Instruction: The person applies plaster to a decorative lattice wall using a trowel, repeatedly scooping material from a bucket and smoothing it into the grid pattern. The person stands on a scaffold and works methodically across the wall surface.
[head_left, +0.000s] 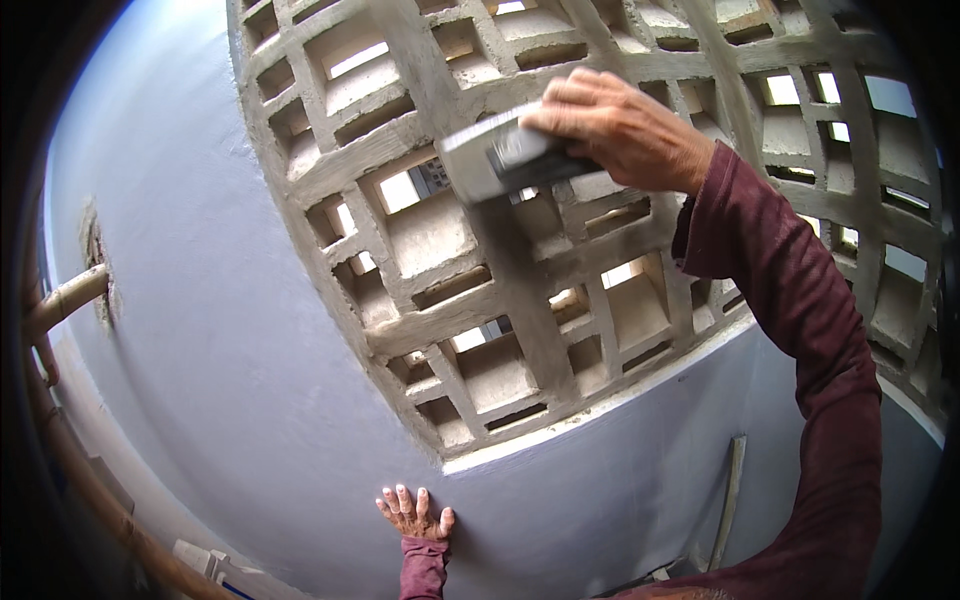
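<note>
My right hand [630, 130] is raised and closed around the handle of a flat rectangular plastering trowel [475, 160], slightly blurred. The trowel is in front of a grey cement lattice screen [440, 235] with openings of several sizes; I cannot tell whether its blade touches the ribs. A darker, damp-looking rib [515, 270] runs down below the tool. Lower down, my left hand [415, 515] lies flat with fingers spread on the smooth grey-blue wall [270, 370], just beneath the screen's bottom corner. Nothing is in that hand.
A bamboo pole [75, 300] juts out near a rough hole in the wall at left. Another long pole [130, 535] curves along the lower left. A pale ledge [600, 400] borders the screen's bottom. One narrow strip of wood [728, 500] leans against the wall at lower right.
</note>
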